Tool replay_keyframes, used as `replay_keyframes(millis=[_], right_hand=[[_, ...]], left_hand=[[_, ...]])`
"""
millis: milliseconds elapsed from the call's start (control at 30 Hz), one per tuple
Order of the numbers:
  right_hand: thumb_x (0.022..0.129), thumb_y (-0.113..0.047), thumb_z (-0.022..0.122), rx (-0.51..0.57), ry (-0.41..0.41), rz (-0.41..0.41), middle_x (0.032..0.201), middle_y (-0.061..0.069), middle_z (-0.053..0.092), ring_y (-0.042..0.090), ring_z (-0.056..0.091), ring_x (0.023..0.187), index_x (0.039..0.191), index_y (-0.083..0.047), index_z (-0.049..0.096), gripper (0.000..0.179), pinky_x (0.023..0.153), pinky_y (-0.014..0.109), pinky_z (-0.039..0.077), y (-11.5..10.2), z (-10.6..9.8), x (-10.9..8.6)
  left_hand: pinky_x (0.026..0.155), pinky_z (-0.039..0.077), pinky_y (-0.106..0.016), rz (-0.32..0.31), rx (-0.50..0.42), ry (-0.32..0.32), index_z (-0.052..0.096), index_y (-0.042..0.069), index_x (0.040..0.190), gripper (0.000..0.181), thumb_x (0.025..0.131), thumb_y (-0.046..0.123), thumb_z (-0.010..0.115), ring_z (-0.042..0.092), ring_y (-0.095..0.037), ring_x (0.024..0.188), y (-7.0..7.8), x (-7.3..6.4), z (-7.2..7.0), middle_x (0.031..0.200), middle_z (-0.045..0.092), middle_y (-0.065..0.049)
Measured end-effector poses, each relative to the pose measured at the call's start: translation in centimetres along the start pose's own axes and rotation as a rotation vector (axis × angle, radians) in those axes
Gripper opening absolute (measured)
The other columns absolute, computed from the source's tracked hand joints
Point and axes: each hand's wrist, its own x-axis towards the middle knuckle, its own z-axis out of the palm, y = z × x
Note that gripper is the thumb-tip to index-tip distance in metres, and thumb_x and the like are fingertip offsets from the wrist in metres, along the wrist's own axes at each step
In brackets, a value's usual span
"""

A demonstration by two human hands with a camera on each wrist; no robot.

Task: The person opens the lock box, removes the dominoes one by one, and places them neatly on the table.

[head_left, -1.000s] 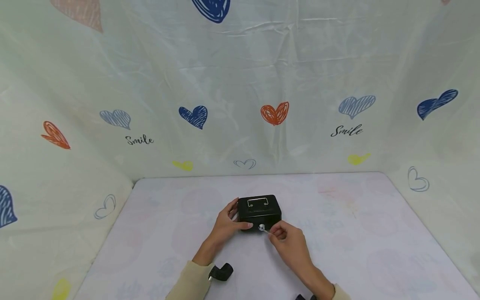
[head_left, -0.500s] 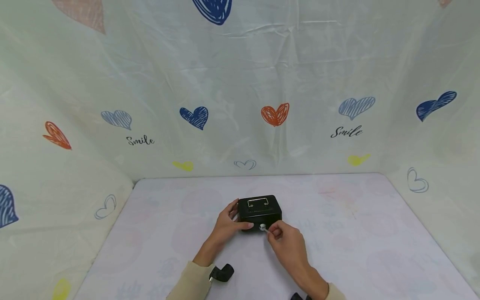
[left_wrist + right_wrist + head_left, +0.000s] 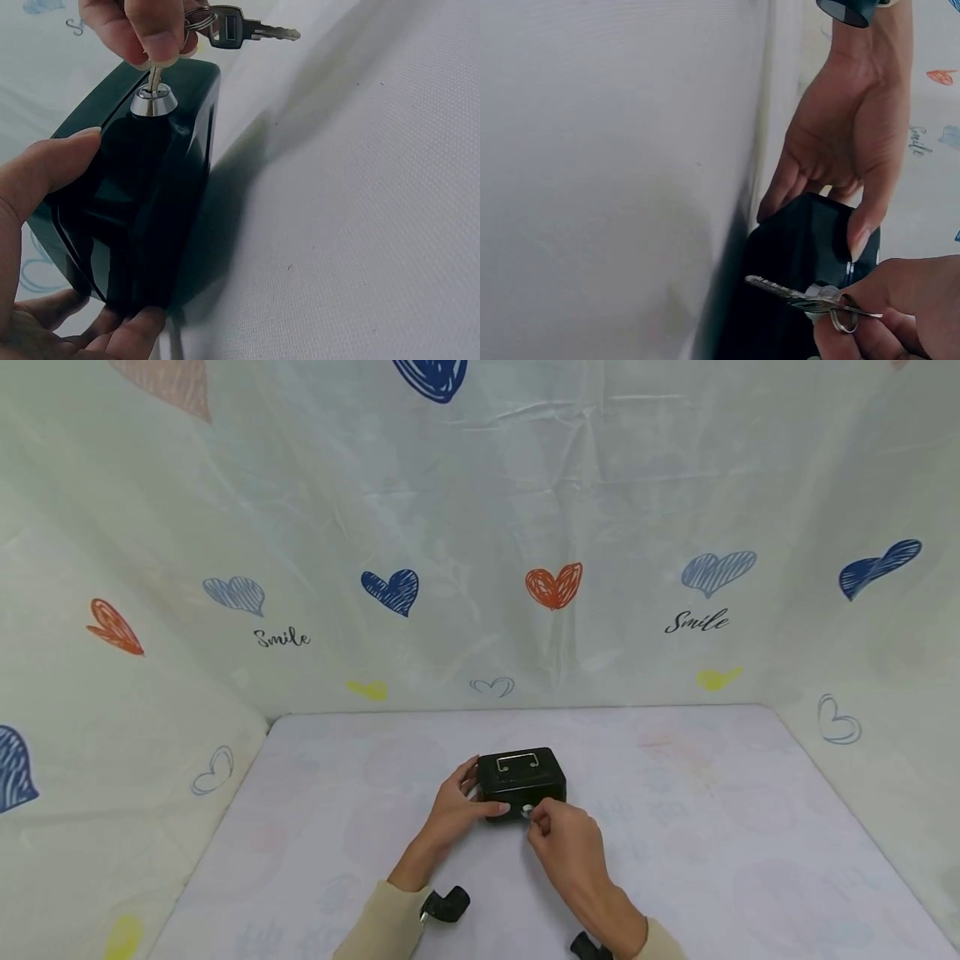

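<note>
A small black cash box [image 3: 517, 793] with a wire handle on its lid stands on the table. My left hand [image 3: 452, 808] grips its left end, thumb on the front face and fingers round the side. Between thumb and fingers, my right hand [image 3: 568, 845] pinches a key [image 3: 155, 78] whose blade sits in the round silver lock [image 3: 154, 103] on the box front. The bow of that key is hidden by the fingertips. A spare key [image 3: 238, 28] dangles from the same split ring [image 3: 845, 313], beside the right fingers. The lid is down.
The white table [image 3: 360, 893] spreads around the box on every side. A pale curtain [image 3: 465, 510] printed with hearts hangs behind and beside it. Black wrist-camera mounts [image 3: 447, 904] stick out from the cuffs.
My right hand has moved slightly forward and left, closer to the lock, and the key has gone in deeper. My left hand keeps its hold on the box, which has barely moved.
</note>
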Motion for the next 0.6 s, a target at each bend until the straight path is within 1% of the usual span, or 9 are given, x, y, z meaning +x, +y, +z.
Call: replay_keyframes(millis=[200, 400, 467, 600], right_hand=[[0.069, 0.003, 0.071, -0.016, -0.047, 0.0, 0.055, -0.009, 0.057, -0.002, 0.045, 0.046, 0.072, -0.008, 0.067, 0.013, 0.041, 0.013, 0.04, -0.5, -0.2, 0.6], [0.068, 0.005, 0.071, -0.036, -0.052, -0.012, 0.055, -0.009, 0.054, 0.0, 0.043, 0.045, 0.075, -0.008, 0.065, 0.015, 0.04, 0.015, 0.038, -0.9, 0.0, 1.0], [0.069, 0.004, 0.072, -0.044, -0.049, -0.012, 0.054, -0.009, 0.053, 0.001, 0.042, 0.045, 0.077, -0.008, 0.065, 0.017, 0.04, 0.016, 0.037, -0.9, 0.0, 1.0], [0.069, 0.002, 0.074, -0.059, -0.044, -0.004, 0.054, -0.009, 0.051, 0.002, 0.041, 0.045, 0.083, -0.008, 0.063, 0.02, 0.041, 0.017, 0.037, -0.9, 0.3, 1.0]], left_hand=[[0.104, 0.037, -0.036, -0.005, 0.014, 0.011, 0.031, 0.009, 0.143, 0.096, 0.064, 0.017, 0.085, 0.035, -0.025, 0.131, 0.0, 0.1, 0.1, 0.142, 0.038, -0.011], [0.105, 0.037, -0.036, -0.007, 0.001, 0.005, 0.03, 0.008, 0.144, 0.097, 0.064, 0.014, 0.085, 0.034, -0.027, 0.132, 0.1, 0.1, 0.1, 0.143, 0.037, -0.012], [0.105, 0.036, -0.038, -0.008, -0.007, 0.001, 0.03, 0.005, 0.144, 0.097, 0.064, 0.012, 0.085, 0.033, -0.029, 0.132, 0.6, -0.2, 0.1, 0.143, 0.036, -0.014], [0.105, 0.036, -0.041, -0.012, -0.002, -0.005, 0.03, 0.001, 0.143, 0.094, 0.065, 0.01, 0.083, 0.033, -0.032, 0.131, 2.3, -1.1, 0.1, 0.142, 0.037, -0.017]])
